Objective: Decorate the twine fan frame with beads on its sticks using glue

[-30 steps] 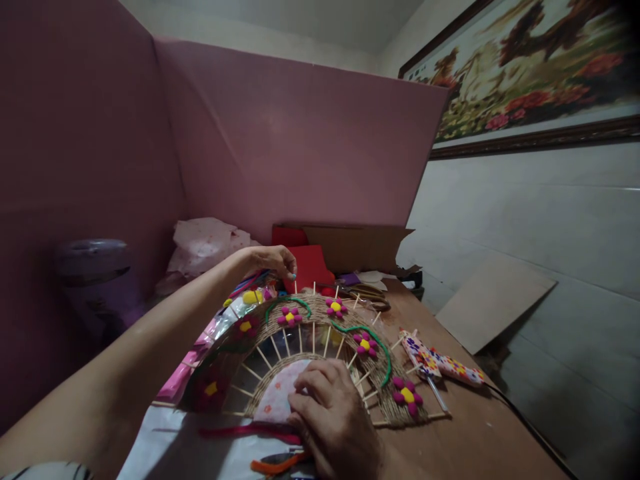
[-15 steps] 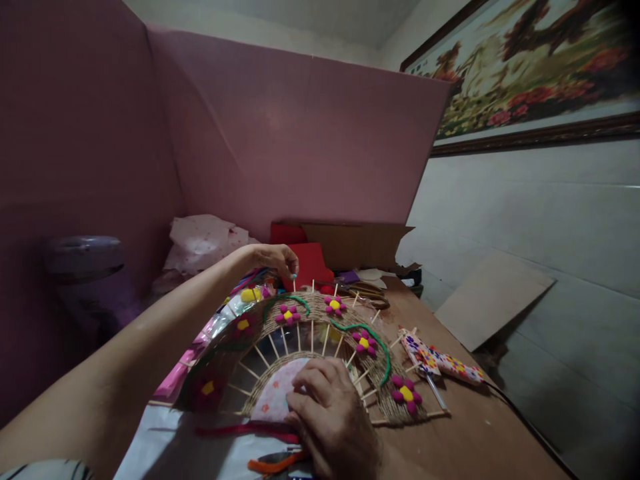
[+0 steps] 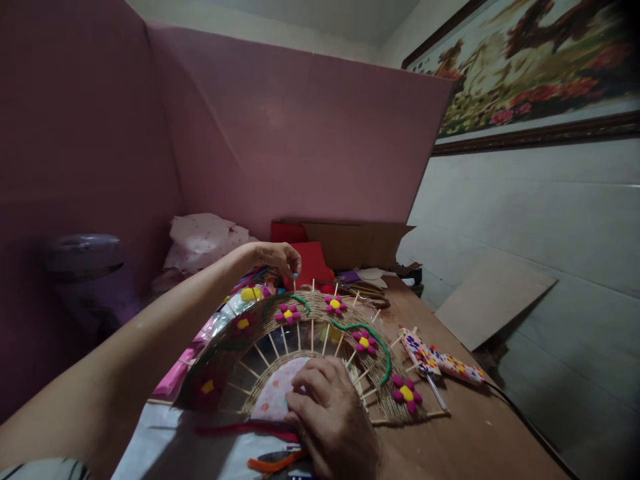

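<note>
A fan-shaped piece of twine woven over thin wooden sticks lies in front of me, with purple-and-yellow flowers and curly green strips on its band. At the far rim my left hand pinches a small light-blue bead-like piece at the tip of one stick. My right hand rests on the patterned half-round centre, fingers curled and closed. A speck of light blue shows at its fingertips; what it holds, if anything, is hidden.
A flower-patterned glue gun with a cord lies right of the fan. Scissors, red sheets and a cardboard box are behind. Orange-handled pliers and a dark red strip lie in front, plastic packets at left.
Almost nothing differs. My left hand stays at the same stick tip with the blue piece, shifted very slightly; my right hand stays on the fan.
</note>
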`<state>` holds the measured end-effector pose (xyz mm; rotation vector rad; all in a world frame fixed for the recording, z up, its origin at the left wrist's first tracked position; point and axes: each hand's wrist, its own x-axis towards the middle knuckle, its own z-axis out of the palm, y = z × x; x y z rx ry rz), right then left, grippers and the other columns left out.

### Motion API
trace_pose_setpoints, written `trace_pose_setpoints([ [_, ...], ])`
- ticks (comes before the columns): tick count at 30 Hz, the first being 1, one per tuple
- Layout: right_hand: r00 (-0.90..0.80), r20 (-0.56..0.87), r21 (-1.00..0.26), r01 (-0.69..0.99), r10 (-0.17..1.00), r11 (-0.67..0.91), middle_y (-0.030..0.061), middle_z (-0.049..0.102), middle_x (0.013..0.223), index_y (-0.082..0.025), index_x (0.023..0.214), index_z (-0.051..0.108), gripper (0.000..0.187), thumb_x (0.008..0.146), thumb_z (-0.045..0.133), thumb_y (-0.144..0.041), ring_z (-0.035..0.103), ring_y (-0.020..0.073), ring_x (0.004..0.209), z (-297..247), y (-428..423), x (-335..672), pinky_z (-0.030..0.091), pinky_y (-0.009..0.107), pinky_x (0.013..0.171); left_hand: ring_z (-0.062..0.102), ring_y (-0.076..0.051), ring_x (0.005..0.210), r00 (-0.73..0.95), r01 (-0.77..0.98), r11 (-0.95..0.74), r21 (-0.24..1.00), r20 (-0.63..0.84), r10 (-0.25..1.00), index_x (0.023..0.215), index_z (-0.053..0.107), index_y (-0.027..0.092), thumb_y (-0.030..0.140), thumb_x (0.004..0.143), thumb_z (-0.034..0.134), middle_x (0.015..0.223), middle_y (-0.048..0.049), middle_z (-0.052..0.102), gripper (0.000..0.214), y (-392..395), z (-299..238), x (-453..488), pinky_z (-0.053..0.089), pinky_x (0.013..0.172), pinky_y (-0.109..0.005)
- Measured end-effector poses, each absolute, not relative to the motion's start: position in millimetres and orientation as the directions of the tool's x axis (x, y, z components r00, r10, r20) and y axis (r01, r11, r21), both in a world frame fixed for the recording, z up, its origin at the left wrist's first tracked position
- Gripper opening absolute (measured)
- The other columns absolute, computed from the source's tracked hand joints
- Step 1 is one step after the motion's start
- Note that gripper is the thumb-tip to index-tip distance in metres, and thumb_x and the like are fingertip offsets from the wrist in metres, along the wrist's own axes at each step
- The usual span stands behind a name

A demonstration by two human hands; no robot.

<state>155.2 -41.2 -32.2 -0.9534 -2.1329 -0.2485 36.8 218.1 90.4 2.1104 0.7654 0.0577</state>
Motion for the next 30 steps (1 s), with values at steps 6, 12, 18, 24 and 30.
trace_pose_setpoints([
  [6,-0.418,0.726,-0.131,0.695,0.546,0.707,0.0073,0.057,0.087,-0.015,0.085,0.058,0.014,0.081,0.045,-0.018,0.045,0.0214,0.089,-31.5,-41.1,155.0,0.037,0.039,0.076,0.045,-0.008,0.047,0.812,0.488,-0.413,0.769,-0.227,0.537,0.063,0.062,0.016,0.014,0.049,0.071,0.052,0.0033,0.059,0.017,216.7,89.1,37.5,0.034,0.047,-0.02],
  [12,-0.433,0.717,-0.121,0.694,0.546,0.71,0.0078,0.056,0.087,-0.016,0.087,0.057,0.016,0.079,0.044,-0.015,0.045,0.0212,0.09,-32.7,-40.6,155.5,0.038,0.039,0.076,0.05,-0.008,0.051,0.833,0.448,-0.38,0.809,-0.223,0.505,0.062,0.063,0.015,0.011,0.045,0.074,0.055,0.0029,0.063,0.02,215.0,86.6,40.3,0.037,0.052,-0.02],
  [18,-0.44,0.71,-0.129,0.686,0.55,0.716,0.0073,0.056,0.087,-0.016,0.086,0.058,0.015,0.079,0.044,-0.016,0.045,0.0214,0.09,-33.2,-39.9,155.9,0.038,0.039,0.076,0.052,-0.009,0.053,0.809,0.459,-0.329,0.825,-0.234,0.539,0.068,0.065,0.016,0.015,0.049,0.073,0.059,0.0023,0.064,0.02,212.6,87.0,33.3,0.038,0.054,-0.02],
  [24,-0.451,0.697,-0.138,0.678,0.557,0.722,0.0079,0.056,0.087,-0.015,0.085,0.058,0.014,0.079,0.045,-0.016,0.045,0.0219,0.091,-33.3,-40.2,156.6,0.038,0.04,0.077,0.046,-0.007,0.049,0.779,0.439,-0.341,0.831,-0.163,0.605,0.065,0.064,0.013,0.021,0.055,0.07,0.053,0.002,0.059,0.014,211.2,83.9,27.7,0.035,0.051,-0.021],
  [30,-0.474,0.673,-0.124,0.685,0.568,0.718,0.0082,0.057,0.087,-0.016,0.086,0.058,0.015,0.081,0.044,-0.018,0.045,0.0229,0.091,-31.3,-40.7,156.5,0.039,0.041,0.076,0.047,-0.008,0.044,0.775,0.433,-0.347,0.832,-0.147,0.614,0.065,0.062,0.013,0.026,0.057,0.071,0.052,0.0011,0.058,0.018,208.2,77.2,25.9,0.034,0.047,-0.022],
])
